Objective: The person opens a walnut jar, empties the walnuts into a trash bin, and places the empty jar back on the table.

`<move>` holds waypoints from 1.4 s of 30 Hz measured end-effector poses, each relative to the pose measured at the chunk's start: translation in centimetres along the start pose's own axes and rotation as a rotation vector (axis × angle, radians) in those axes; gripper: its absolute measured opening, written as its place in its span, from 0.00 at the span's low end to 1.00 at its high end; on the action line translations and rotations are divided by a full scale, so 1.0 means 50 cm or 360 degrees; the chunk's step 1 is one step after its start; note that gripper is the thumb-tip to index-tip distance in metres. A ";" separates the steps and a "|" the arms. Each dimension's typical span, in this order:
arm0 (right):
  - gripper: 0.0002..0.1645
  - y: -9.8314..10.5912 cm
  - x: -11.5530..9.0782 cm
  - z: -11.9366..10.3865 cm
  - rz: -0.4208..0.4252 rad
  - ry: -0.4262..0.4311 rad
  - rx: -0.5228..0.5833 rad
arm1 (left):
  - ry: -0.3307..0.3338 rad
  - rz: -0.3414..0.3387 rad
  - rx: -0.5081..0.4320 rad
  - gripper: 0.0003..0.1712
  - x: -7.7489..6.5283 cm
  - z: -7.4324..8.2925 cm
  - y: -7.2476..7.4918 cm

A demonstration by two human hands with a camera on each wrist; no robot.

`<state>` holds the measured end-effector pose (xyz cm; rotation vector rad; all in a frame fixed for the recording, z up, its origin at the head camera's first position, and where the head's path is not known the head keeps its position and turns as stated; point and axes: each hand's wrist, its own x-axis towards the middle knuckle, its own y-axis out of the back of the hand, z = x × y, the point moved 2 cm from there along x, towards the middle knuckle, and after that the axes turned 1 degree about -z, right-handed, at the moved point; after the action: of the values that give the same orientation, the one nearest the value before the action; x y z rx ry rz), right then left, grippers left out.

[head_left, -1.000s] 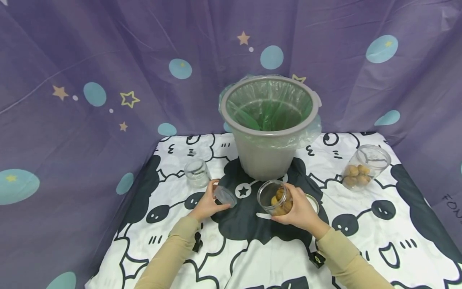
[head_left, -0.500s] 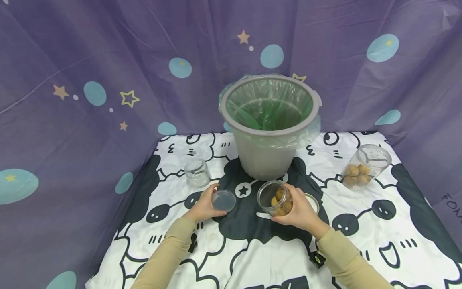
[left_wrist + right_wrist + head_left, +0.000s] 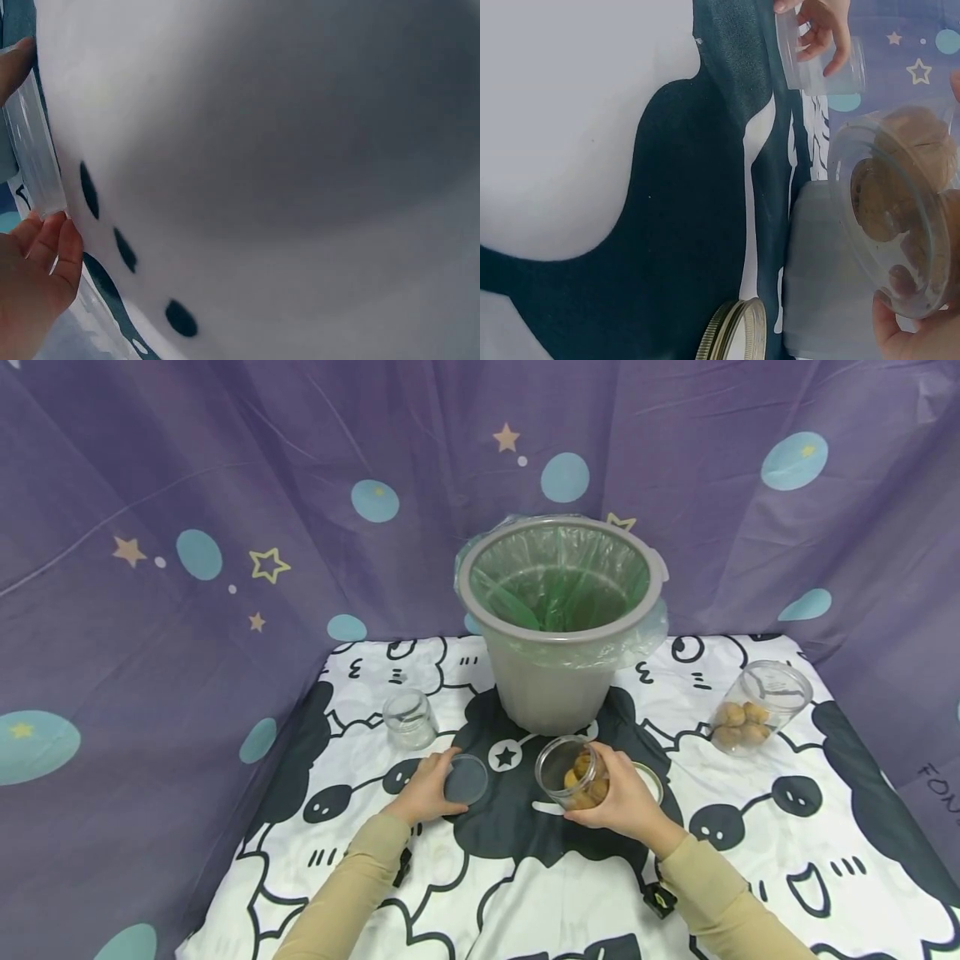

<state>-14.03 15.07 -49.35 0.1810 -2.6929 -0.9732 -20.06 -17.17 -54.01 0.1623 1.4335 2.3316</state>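
My left hand [image 3: 427, 789] holds a round translucent plastic lid [image 3: 466, 779] by its edges, between thumb and fingers. In the left wrist view, the fingers [image 3: 67, 247] and thumb grip opposite sides of this lid [image 3: 37, 142]. My right hand [image 3: 624, 797] grips an uncovered clear jar [image 3: 551, 770] with several round brown, walnut-like things [image 3: 585, 781] inside. The lid and the jar are apart. Beside the right hand lies a gold-rimmed lid [image 3: 654, 782], partly hidden in the head view; the right wrist view shows its ribbed gold rim [image 3: 724, 330].
A grey bin [image 3: 555, 685] with a green liner stands behind the hands. Left of it is a clear glass jar [image 3: 410, 720]. A larger clear jar [image 3: 776, 689] at the right holds several similar brown things. Patterned cloth [image 3: 525, 910] covers the table; a purple curtain [image 3: 300, 460] hangs behind.
The translucent lid has turned from a tilted position so that its round face shows to the head camera. The left hand has shifted slightly left and down. The right hand and its jar stay put.
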 end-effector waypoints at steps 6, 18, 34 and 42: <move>0.60 0.001 -0.001 0.002 0.0020 -0.0014 -0.0016 | -0.0002 -0.0047 0.0071 0.61 -0.003 0.004 0.003; 0.60 0.004 -0.003 0.009 0.0014 -0.0051 -0.0009 | 0.0142 -0.0102 -0.0046 0.53 -0.005 0.020 0.027; 0.59 0.013 -0.010 0.016 0.0057 -0.0099 -0.0029 | -0.0023 0.0236 -0.0117 0.34 0.003 0.075 0.133; 0.59 0.021 -0.017 0.024 0.0051 -0.0124 -0.0012 | -0.0302 0.0442 -0.0114 0.32 0.014 0.130 0.200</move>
<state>-13.60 16.78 -49.75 0.1002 -2.7531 -1.0010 -21.49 -15.47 -42.26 0.5797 1.3017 2.5014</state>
